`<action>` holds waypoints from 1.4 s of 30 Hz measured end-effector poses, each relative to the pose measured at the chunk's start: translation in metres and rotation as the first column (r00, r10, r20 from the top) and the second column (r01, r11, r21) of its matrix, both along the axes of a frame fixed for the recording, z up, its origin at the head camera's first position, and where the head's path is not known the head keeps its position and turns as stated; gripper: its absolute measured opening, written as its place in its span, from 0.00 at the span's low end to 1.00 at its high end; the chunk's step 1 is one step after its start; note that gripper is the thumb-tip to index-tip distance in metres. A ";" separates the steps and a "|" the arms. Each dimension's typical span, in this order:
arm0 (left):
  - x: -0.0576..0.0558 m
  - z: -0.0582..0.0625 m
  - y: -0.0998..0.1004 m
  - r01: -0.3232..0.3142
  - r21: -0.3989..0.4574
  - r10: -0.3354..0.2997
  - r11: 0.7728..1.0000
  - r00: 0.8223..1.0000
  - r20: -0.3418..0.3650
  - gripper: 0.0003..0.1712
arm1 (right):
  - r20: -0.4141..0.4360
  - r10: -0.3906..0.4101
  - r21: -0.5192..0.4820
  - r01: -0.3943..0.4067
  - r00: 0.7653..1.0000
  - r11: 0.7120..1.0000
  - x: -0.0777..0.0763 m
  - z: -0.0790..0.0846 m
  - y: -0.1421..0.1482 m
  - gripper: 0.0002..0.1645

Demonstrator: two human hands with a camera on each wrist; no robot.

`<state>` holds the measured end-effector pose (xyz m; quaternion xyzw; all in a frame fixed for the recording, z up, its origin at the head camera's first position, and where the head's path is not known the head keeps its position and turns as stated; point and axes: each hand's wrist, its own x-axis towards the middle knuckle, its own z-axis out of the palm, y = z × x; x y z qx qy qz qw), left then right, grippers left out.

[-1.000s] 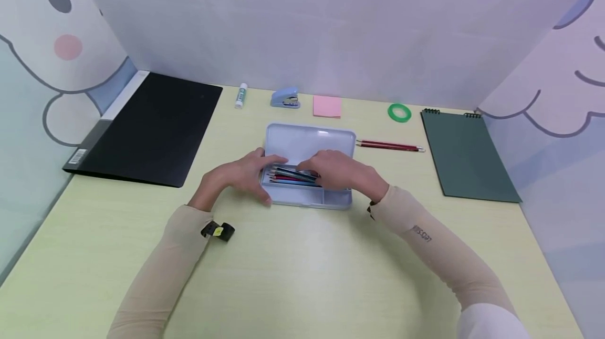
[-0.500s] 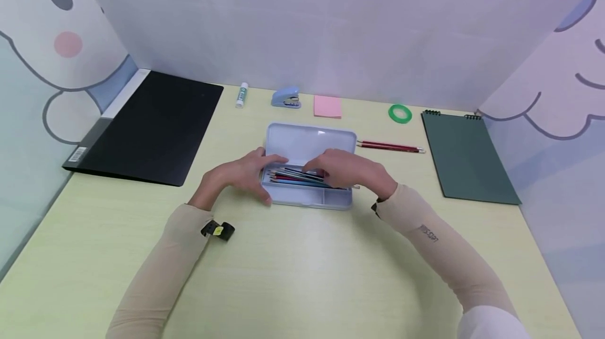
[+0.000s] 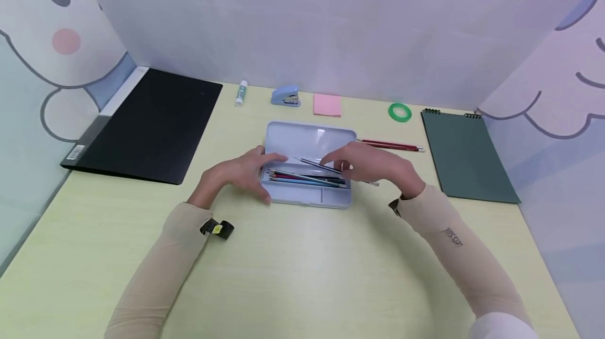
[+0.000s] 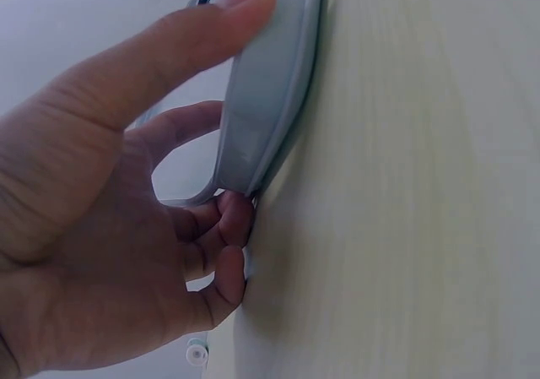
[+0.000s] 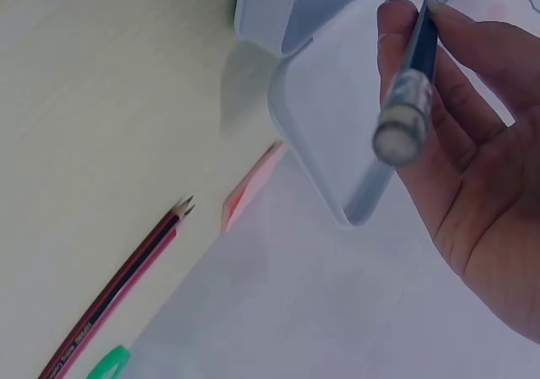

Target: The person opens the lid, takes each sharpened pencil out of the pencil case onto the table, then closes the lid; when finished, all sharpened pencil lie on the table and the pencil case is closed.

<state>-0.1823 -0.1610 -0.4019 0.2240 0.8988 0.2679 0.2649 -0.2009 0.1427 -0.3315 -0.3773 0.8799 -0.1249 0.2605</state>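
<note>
A pale blue pencil case (image 3: 295, 197) lies with its lid (image 3: 295, 142) folded back on the table; several pencils (image 3: 298, 180) sit in its long compartment. My left hand (image 3: 243, 173) holds the left end of the case. In the left wrist view the thumb lies over the rim of the case (image 4: 261, 100), the other fingers curled at its corner. My right hand (image 3: 368, 163) pinches a dark pencil (image 3: 314, 164) between thumb and fingers, tilted above the case. In the right wrist view this pencil's silvery, blunt end (image 5: 401, 134) points to the camera.
Two red pencils (image 3: 392, 145) lie right of the lid. Along the back are a glue stick (image 3: 241, 93), a blue stapler (image 3: 285, 96), pink sticky notes (image 3: 326, 105) and green tape (image 3: 399, 112). A black folder (image 3: 156, 123) lies left, a dark green spiral pad (image 3: 470, 155) right.
My right hand has drawn the dark pencil up out of the compartment and moved right with it. The left hand has stayed at the end of the case.
</note>
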 end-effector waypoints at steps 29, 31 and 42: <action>0.003 0.001 0.001 -0.012 0.005 0.012 1.000 1.000 0.009 0.58 | -0.213 -0.331 -0.238 0.280 0.919 0.930 -0.005 0.028 0.097 0.25; 0.003 0.000 0.001 -0.012 0.007 0.012 1.000 1.000 0.006 0.58 | -0.216 -0.354 -0.256 0.297 0.910 0.920 -0.007 0.026 0.104 0.24; 0.004 0.002 0.000 -0.023 -0.005 0.023 1.000 1.000 0.006 0.58 | -0.220 -0.399 -0.228 0.351 0.890 0.908 -0.025 -0.002 0.135 0.20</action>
